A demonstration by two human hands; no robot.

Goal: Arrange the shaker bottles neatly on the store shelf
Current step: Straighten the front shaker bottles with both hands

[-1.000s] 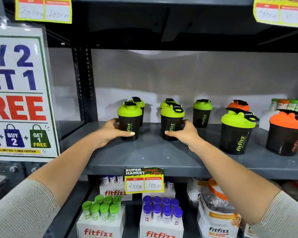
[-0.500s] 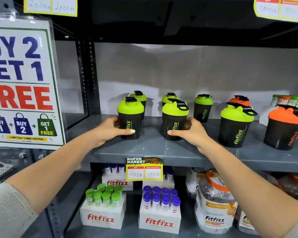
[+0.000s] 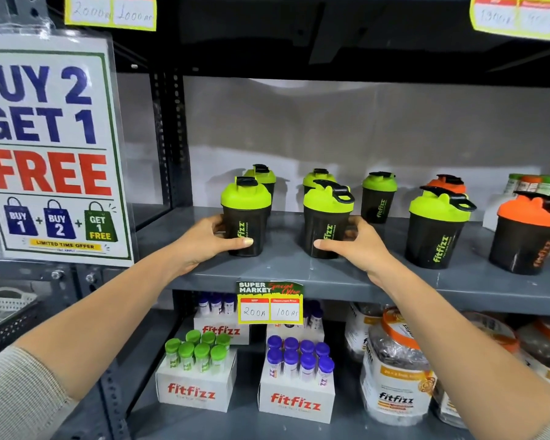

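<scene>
Black shaker bottles stand on a grey shelf [image 3: 299,274]. My left hand [image 3: 204,241] grips the front left green-lidded shaker [image 3: 246,214] low on its body. My right hand [image 3: 358,244] grips the front middle green-lidded shaker [image 3: 326,214] from its right side. Both bottles stand upright on the shelf. Behind them are two green-lidded shakers [image 3: 264,176] [image 3: 318,177] and a third [image 3: 378,196]. To the right stand a larger green-lidded shaker [image 3: 435,230], an orange-lidded one [image 3: 527,236] and another orange lid [image 3: 446,184] behind.
A "Buy 2 Get 1 Free" sign [image 3: 50,150] hangs at left beside the black shelf post [image 3: 169,138]. A price tag [image 3: 269,303] is clipped on the shelf edge. Below are boxes of green-capped [image 3: 197,369] and purple-capped tubes [image 3: 297,376] and jars [image 3: 394,369].
The view has moved closer and shifted so the shelf sits lower in the frame. Both hands stay on the same two front shakers, which remain standing about where they were.
</scene>
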